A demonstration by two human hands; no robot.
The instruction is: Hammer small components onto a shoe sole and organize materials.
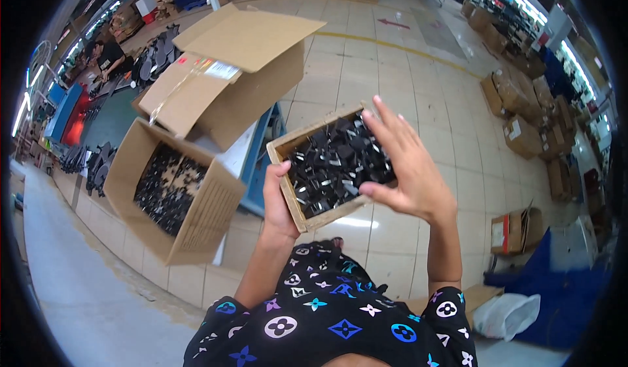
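Observation:
A small open cardboard box (313, 221) is held up in front of me, filled with small black parts (340, 154) that have shiny metal bits. My left hand (278, 203) grips its left wall, the thumb over the rim and the other fingers hidden underneath. Over the box's right end, my right hand (412, 164) is spread, fingers stretched out and thumb apart above the parts. Whether it touches the box is hard to tell. To the left, a larger open carton (209, 213) contains many similar small black pieces (171, 187).
Behind the larger carton stands another open carton (258, 82) with raised flaps, by a blue-framed table (252, 187). A person (111, 59) sits at a workbench at far left. Stacked cartons (523, 135) line the right side. A white plastic bag (507, 316) lies at lower right.

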